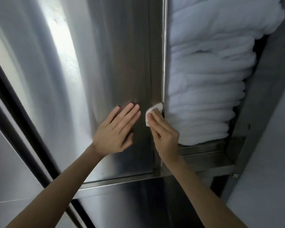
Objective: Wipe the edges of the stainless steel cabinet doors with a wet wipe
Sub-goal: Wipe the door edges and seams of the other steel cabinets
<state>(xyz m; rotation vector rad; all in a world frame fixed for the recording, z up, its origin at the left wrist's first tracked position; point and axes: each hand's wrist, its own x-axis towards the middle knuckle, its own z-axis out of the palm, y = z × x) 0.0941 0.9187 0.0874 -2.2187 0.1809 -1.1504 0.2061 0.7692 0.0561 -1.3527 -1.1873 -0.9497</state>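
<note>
Pinching the wipe [153,110], the right hand [165,137] presses it to the door's [118,63] upright edge; left hand [115,132] flat, fingers straight; towels [204,96] fill the cabinet [212,156].

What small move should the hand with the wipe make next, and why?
Probably slide the wipe up along the door edge. The right hand holds the wipe against that edge low down, and most of the edge runs on above it. The left hand lies flat on the door, likely steadying it.
</note>
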